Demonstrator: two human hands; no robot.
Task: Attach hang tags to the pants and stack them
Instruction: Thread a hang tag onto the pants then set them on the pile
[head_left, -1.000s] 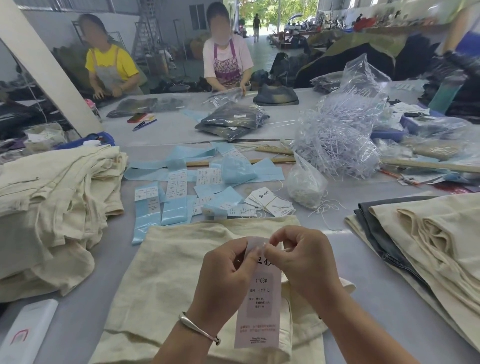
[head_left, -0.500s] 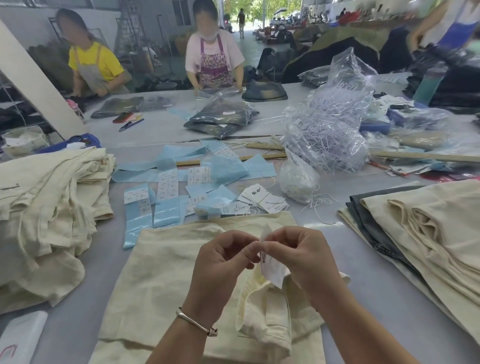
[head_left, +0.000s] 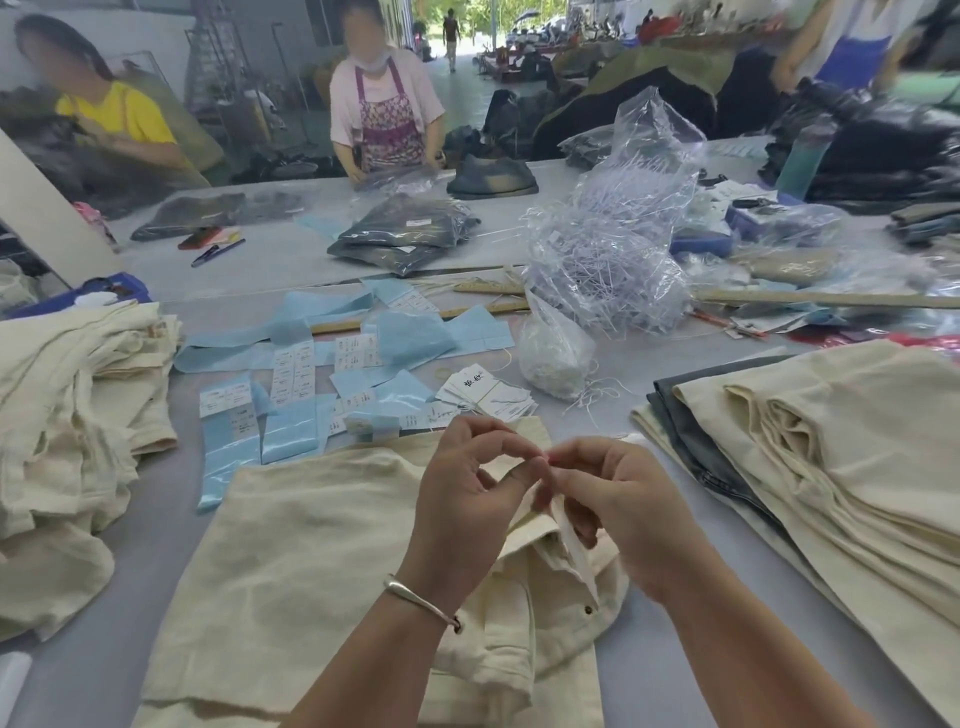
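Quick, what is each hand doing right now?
Left hand: fingers pinch the top of the hang tag.
Right hand: fingers pinch the same hang tag.

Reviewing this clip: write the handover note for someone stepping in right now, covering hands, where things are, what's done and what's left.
Left hand and right hand: both pinch at the top of a hang tag, above the waistband of the cream pants lying flat in front.
Spare tags lie beyond the pants; a bag of strings sits beside them.
Pants piles: one on the left, one on the right; which one is tagged cannot be told.
Left: finish fastening this tag, stack the pants, continue.
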